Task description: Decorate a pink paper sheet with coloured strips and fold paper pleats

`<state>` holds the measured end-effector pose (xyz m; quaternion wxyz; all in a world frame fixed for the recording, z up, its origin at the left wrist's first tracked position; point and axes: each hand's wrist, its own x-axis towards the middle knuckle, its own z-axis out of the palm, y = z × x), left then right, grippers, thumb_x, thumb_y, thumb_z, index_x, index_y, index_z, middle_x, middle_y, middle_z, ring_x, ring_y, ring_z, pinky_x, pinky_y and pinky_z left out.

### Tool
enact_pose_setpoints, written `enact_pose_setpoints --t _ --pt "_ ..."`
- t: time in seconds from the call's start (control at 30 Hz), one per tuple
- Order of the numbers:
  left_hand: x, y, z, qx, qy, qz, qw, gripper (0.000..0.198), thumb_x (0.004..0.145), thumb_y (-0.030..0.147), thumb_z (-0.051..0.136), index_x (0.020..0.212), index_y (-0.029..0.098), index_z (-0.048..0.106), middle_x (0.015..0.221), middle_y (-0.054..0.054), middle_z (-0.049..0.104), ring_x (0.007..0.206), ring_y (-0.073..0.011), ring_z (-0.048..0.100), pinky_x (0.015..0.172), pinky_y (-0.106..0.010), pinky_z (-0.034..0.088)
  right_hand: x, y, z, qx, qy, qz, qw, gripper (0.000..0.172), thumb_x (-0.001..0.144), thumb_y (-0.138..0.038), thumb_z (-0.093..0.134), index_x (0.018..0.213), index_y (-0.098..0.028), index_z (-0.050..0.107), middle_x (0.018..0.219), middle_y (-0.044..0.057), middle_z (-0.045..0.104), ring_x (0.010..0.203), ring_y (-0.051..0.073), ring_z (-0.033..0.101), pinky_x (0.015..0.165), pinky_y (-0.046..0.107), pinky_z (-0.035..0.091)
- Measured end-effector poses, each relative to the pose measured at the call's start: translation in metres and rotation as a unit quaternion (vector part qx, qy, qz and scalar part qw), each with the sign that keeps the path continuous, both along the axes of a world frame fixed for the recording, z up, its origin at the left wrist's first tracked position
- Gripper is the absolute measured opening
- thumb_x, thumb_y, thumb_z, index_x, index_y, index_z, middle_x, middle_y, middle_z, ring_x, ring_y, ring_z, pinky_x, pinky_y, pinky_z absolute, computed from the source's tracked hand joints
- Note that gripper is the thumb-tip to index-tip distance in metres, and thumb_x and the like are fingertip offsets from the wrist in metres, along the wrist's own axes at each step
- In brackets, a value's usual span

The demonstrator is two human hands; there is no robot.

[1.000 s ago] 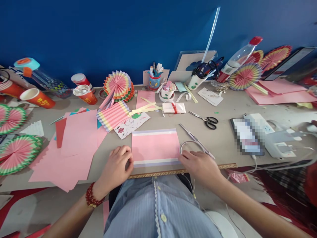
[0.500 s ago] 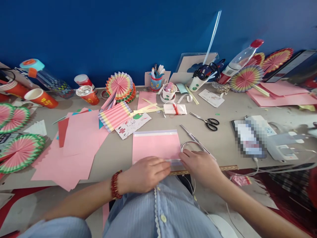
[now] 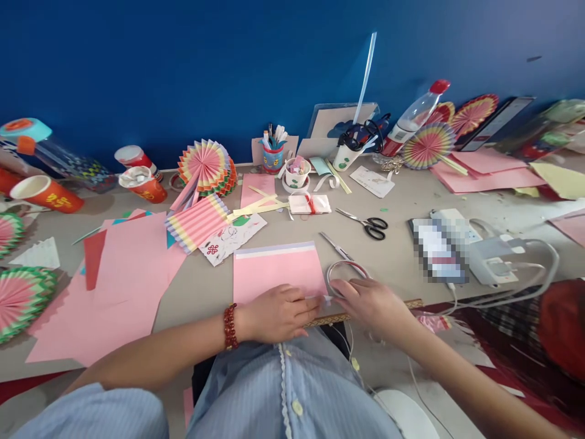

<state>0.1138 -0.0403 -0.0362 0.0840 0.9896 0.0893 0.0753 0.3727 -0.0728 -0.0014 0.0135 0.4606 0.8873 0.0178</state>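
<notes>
A sheet of pink paper (image 3: 278, 271) lies at the desk's front edge. Pale lilac and white bands run along its far edge. Across its near edge rests my left hand (image 3: 283, 314), palm down with fingers stretched out, covering much of that edge. My right hand (image 3: 372, 305) is at the sheet's near right corner, its fingers closed on a roll of tape (image 3: 329, 268) standing there. Between the two hands shows a short whitish piece of the strip at the near edge. Just beyond the roll lies a slim craft knife (image 3: 336, 245), partly hidden by it.
Black-handled scissors (image 3: 373, 227) lie beyond my right hand. A phone (image 3: 441, 253) and a power strip (image 3: 496, 250) with cables sit to the right. Loose pink sheets (image 3: 128, 274) and a pleated paper piece (image 3: 198, 222) are on the left. Cups and a bottle (image 3: 414, 119) line the wall.
The view has shifted slightly to the right. My right hand and the tape roll have turned a little at the paper's corner. My left hand stays on the near edge.
</notes>
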Motion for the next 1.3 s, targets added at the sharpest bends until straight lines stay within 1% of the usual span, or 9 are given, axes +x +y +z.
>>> enact_pose_setpoints --t 0.07,0.17,0.27,0.43,0.67,0.87,1.0,1.17,1.3 --pt "0.004 0.001 0.002 0.005 0.010 0.003 1.000 0.055 0.100 0.050 0.046 0.144 0.017 0.045 0.150 -0.010 0.048 0.114 -0.0240 0.053 0.091 -0.037 0.041 0.001 -0.002 0.000 -0.005 0.004 0.025 1.000 0.007 0.089 -0.012 0.061 0.092 -0.018 0.060 0.071 0.000 0.066 0.065 0.015 0.060 0.062 0.028 0.032" --pt "0.008 0.002 0.003 0.011 0.017 -0.001 1.000 0.059 0.099 0.052 0.047 0.144 0.015 0.043 0.149 -0.010 0.049 0.112 -0.0246 0.051 0.089 -0.038 0.040 -0.003 -0.005 0.001 -0.008 0.011 0.041 0.999 0.013 0.086 -0.007 0.059 0.084 -0.019 0.060 0.074 0.000 0.066 0.067 0.015 0.058 0.063 0.029 0.032" --pt "0.010 0.002 0.003 0.017 0.018 -0.004 1.000 0.053 0.099 0.051 0.047 0.140 0.019 0.048 0.149 -0.008 0.048 0.108 -0.0238 0.051 0.086 -0.038 0.039 -0.007 -0.006 0.002 -0.013 0.014 0.017 1.000 0.011 0.086 -0.010 0.059 0.084 -0.020 0.061 0.072 -0.001 0.065 0.064 0.014 0.056 0.059 0.030 0.028" --pt "0.012 0.002 0.002 0.027 0.014 -0.007 1.000 0.043 0.096 0.053 0.051 0.121 0.020 0.060 0.150 -0.009 0.046 0.106 -0.0237 0.051 0.082 -0.038 0.041 -0.012 -0.006 0.005 -0.028 0.001 -0.020 0.999 0.008 0.087 -0.014 0.060 0.084 -0.021 0.063 0.070 -0.001 0.064 0.059 0.013 0.054 0.055 0.031 0.022" --pt "0.014 0.004 0.003 0.029 0.010 -0.011 0.999 0.045 0.094 0.057 0.054 0.115 0.018 0.061 0.147 -0.011 0.047 0.105 -0.0244 0.051 0.081 -0.038 0.041 -0.012 -0.006 0.000 -0.035 0.010 -0.031 0.999 0.010 0.089 -0.016 0.058 0.082 -0.021 0.063 0.069 -0.001 0.063 0.057 0.013 0.053 0.054 0.032 0.019" --pt "0.017 0.004 0.001 0.000 0.010 -0.002 1.000 0.055 0.093 0.062 0.050 0.123 0.017 0.057 0.139 -0.010 0.054 0.101 -0.0245 0.051 0.086 -0.040 0.041 -0.009 -0.011 -0.012 0.016 0.040 -0.005 0.999 0.014 0.087 -0.011 0.059 0.076 -0.020 0.061 0.069 -0.002 0.062 0.059 0.014 0.051 0.058 0.033 0.023" --pt "0.016 0.003 -0.001 0.003 0.004 0.005 1.000 0.054 0.094 0.062 0.047 0.123 0.017 0.058 0.146 -0.009 0.049 0.101 -0.0249 0.052 0.084 -0.041 0.041 -0.004 -0.015 -0.019 0.057 0.051 0.027 0.997 0.019 0.089 -0.009 0.055 0.075 -0.020 0.060 0.070 0.000 0.062 0.061 0.015 0.050 0.061 0.033 0.026" --pt "0.015 0.002 -0.002 0.002 -0.003 0.009 1.000 0.055 0.095 0.062 0.045 0.123 0.017 0.058 0.149 -0.007 0.047 0.104 -0.0250 0.052 0.085 -0.041 0.041 0.003 -0.020 -0.027 0.080 0.064 0.052 0.993 0.021 0.094 -0.011 0.049 0.084 -0.019 0.065 0.071 0.001 0.062 0.063 0.017 0.051 0.064 0.033 0.030" --pt "0.015 0.002 -0.001 0.008 -0.002 0.007 1.000 0.053 0.095 0.062 0.046 0.122 0.018 0.059 0.148 -0.007 0.047 0.104 -0.0246 0.052 0.083 -0.040 0.041 0.006 -0.023 -0.030 0.067 0.105 0.026 0.992 0.024 0.097 -0.013 0.045 0.090 -0.020 0.067 0.073 0.001 0.064 0.065 0.017 0.055 0.066 0.031 0.034"
